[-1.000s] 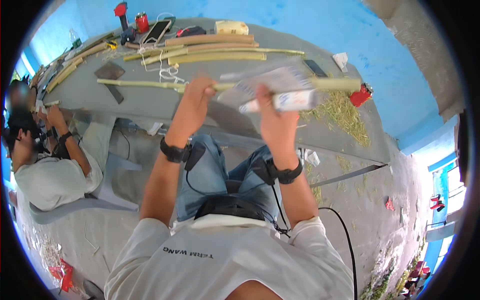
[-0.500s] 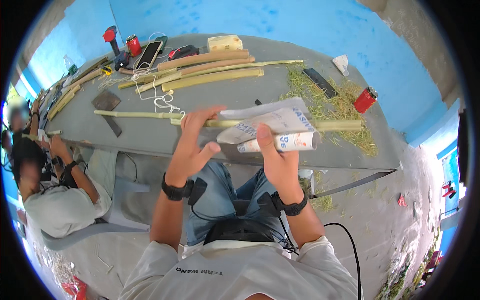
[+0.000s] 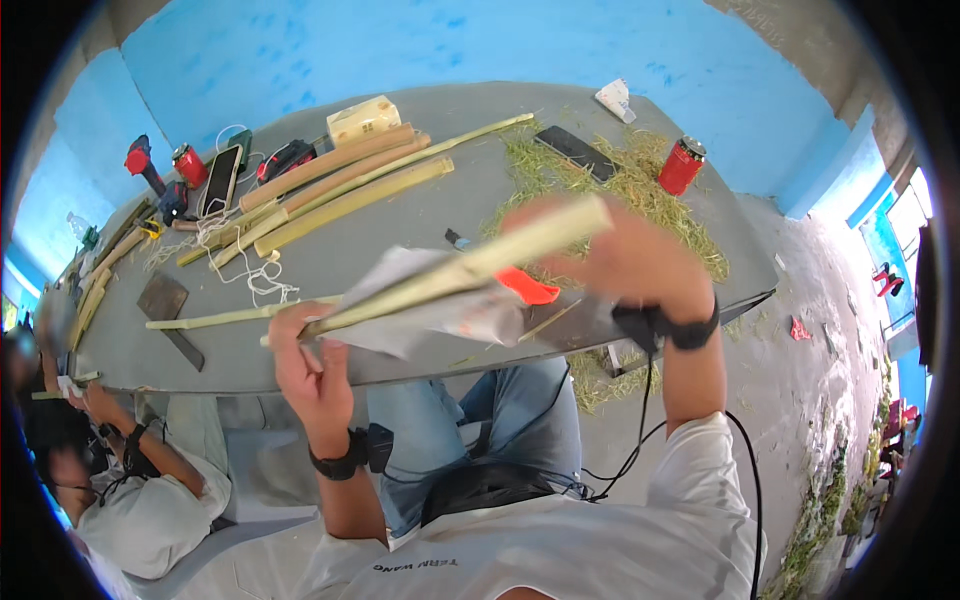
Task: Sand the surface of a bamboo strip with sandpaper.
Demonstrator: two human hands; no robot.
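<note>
A pale green bamboo stick (image 3: 455, 275) slants up to the right across my front, its right end raised. Near its lower left end, my left hand (image 3: 315, 375) has its fingers closed round it. My right hand (image 3: 640, 250) is smeared by motion behind the raised end; whether its fingers grip the stick cannot be made out. Under the stick lies a curled sheet of sandpaper (image 3: 470, 320), white-backed with print, at the table's near edge. A bright orange-red piece (image 3: 528, 286) shows beside it. Another thin bamboo stick (image 3: 215, 319) lies to the left of my left hand.
Bamboo pieces (image 3: 350, 205), white string (image 3: 262, 285) and a cleaver (image 3: 163, 297) lie on the grey table (image 3: 400, 375). A black phone (image 3: 576, 152) and a red can (image 3: 682, 166) stand among green shavings (image 3: 640, 150). A co-worker (image 3: 150, 515) sits at left.
The sandpaper, earlier in my right hand around the bamboo stick, is now under the stick. The stick's right end has come up, and my right hand has moved right. The view has shifted.
</note>
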